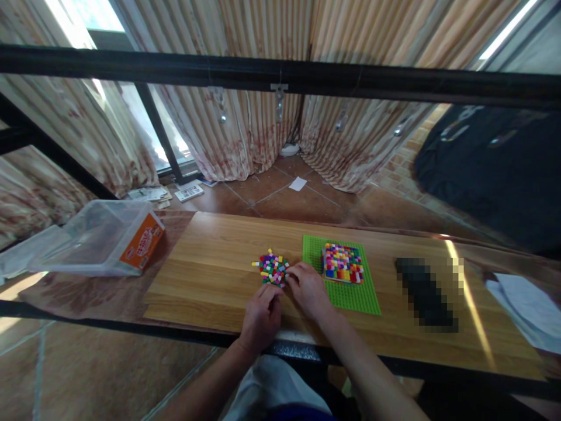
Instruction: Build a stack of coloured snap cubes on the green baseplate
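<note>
A small heap of colourful toy bricks [272,268] lies on the wooden board in front of me. My left hand [263,313] is at the near edge of the heap, its fingers bent together; what they hold, if anything, is too small to make out. On the heap's right edge, my right hand [305,287] has thumb and fingertips pinched close to the bricks, and I cannot see clearly what is between them. Just right of that hand is a green baseplate [355,298], bearing a block of many-coloured bricks [343,263] built up in rows.
A clear plastic bin [100,234] with an orange label stands at the left. A pixelated dark object [425,295] and white papers [526,304] lie to the right on the wooden board [210,251]. A black metal bar [245,73] crosses beyond the table.
</note>
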Demonstrator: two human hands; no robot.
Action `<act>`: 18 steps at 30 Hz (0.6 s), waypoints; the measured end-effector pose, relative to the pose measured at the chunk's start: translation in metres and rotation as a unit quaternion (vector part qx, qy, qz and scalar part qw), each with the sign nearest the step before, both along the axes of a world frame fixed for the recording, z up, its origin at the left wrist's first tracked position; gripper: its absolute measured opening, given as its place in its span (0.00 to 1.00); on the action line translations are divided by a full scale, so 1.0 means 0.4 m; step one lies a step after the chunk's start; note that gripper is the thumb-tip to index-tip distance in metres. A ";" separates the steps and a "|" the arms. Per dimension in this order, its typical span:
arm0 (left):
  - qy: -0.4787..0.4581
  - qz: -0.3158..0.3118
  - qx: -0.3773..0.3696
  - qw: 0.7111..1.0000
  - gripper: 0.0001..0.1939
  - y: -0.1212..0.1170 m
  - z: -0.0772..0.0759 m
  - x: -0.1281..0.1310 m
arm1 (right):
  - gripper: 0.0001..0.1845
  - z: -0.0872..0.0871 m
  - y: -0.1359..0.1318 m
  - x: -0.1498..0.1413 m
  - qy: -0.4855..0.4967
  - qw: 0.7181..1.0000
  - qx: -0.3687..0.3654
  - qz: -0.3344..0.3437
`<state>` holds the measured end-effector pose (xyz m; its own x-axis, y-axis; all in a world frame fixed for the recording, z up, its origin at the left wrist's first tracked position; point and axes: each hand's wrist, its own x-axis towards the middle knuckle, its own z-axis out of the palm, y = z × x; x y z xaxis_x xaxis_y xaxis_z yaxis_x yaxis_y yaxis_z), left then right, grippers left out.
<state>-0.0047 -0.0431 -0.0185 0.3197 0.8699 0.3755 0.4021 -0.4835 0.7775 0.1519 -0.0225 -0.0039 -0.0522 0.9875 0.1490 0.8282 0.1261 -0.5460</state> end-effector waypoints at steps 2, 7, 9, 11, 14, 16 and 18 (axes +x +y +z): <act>0.000 -0.002 -0.005 1.000 0.10 -0.001 0.001 0.000 | 0.07 0.000 0.001 -0.002 0.006 1.000 -0.007 -0.011; 0.008 -0.001 -0.008 1.000 0.10 -0.001 0.005 -0.002 | 0.07 -0.009 -0.005 0.000 0.012 1.000 0.012 -0.019; 0.008 -0.003 -0.003 1.000 0.10 -0.001 0.006 -0.002 | 0.08 -0.013 -0.015 0.005 0.013 0.999 0.023 -0.018; 0.008 -0.003 0.001 1.000 0.10 0.000 0.005 -0.002 | 0.08 -0.016 -0.025 0.010 0.017 0.999 0.034 -0.019; 0.013 0.002 0.009 1.000 0.10 0.000 0.001 -0.002 | 0.08 -0.019 -0.035 0.013 0.019 0.999 0.044 -0.009; 0.018 0.003 0.013 1.000 0.10 0.000 -0.003 -0.002 | 0.09 -0.021 -0.034 0.011 0.013 0.999 0.045 0.006; 0.023 0.001 0.016 1.000 0.10 0.001 -0.004 -0.003 | 0.09 -0.019 -0.031 0.005 0.002 0.999 0.046 0.019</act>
<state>-0.0058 -0.0426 -0.0199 0.3362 0.8584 0.3874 0.4376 -0.5066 0.7429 0.1538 -0.0349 -0.0117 -0.0888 0.9670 0.2388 0.8193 0.2072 -0.5346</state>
